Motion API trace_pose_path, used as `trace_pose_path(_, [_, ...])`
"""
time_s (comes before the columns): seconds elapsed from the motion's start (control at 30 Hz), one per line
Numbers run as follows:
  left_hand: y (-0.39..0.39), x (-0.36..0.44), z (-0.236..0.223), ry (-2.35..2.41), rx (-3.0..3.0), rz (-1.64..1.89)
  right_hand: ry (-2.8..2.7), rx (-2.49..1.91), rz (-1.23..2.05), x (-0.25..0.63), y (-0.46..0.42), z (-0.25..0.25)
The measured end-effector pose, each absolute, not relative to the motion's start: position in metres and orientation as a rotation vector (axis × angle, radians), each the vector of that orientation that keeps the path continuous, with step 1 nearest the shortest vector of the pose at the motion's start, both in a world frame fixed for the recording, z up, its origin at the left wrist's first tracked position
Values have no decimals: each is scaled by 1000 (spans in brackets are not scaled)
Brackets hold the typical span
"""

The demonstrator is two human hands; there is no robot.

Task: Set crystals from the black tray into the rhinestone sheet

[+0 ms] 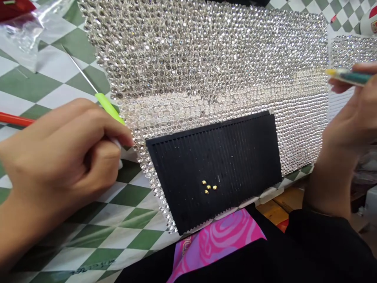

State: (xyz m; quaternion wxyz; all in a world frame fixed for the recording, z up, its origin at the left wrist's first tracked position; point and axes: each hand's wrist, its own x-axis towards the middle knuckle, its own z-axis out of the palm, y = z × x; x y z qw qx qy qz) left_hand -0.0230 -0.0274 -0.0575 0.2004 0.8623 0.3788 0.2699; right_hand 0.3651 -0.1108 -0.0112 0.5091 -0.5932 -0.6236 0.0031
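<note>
A big sheet covered in silver rhinestones [206,59] lies across the table. On its near edge rests a black ribbed tray [235,149] with several small gold studs [209,187] in it. My left hand [64,153] is curled shut beside the sheet's left edge, fingertips touching it, next to a green-handled needle tool [107,107]. My right hand [350,129] is at the right, closed on a green pen [350,76] with a yellow tip, held over the sheet's right edge.
The tablecloth [73,228] is a green and white check. A red stick [14,119] lies at the left, a clear plastic bag [26,31] at the top left. A second rhinestone piece [350,49] sits at the right. Pink patterned cloth [218,239] is on my lap.
</note>
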Motion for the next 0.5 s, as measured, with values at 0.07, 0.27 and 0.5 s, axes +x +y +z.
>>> trace_pose_path(0.07, [-28, -23, -59, 1051, 2416, 753, -1474, -1358, -64, 380, -98, -18])
trace_pose_path(0.27, [-27, -23, -60, 1038, 2433, 740, -1506, -1455, -67, 382, -91, -29])
trace_pose_path(0.5, [-26, -21, -58, 1028, 2436, 762, -1554, -1573, -77, 376, -95, -28])
